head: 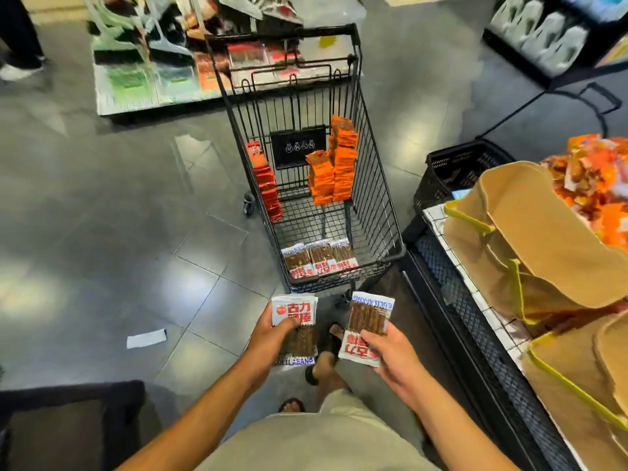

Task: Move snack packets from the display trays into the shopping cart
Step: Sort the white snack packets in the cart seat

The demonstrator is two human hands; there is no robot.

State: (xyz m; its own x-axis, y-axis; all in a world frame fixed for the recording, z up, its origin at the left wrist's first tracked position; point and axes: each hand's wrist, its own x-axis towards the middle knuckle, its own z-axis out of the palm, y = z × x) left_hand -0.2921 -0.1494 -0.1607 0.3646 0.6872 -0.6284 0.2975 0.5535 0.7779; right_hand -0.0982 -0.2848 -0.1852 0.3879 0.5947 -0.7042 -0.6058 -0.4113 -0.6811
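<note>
A black wire shopping cart (380,212) stands in front of me. Inside it lie white-and-brown snack packets (317,258) at the near end, orange packets (334,164) stacked at the far right, and red packets (266,181) along the left wall. My left hand (268,338) grips a small stack of white-and-brown stick-snack packets (295,317) just below the cart's near end. My right hand (390,355) holds a second bunch of the same packets (368,321), upside down, beside the first.
A display stand on the right carries brown cardboard trays (543,239) and a heap of orange packets (598,185). Behind it stands a black plastic basket (452,168). A low shelf of goods (153,73) sits beyond the cart. A paper slip (146,338) lies on the tiled floor.
</note>
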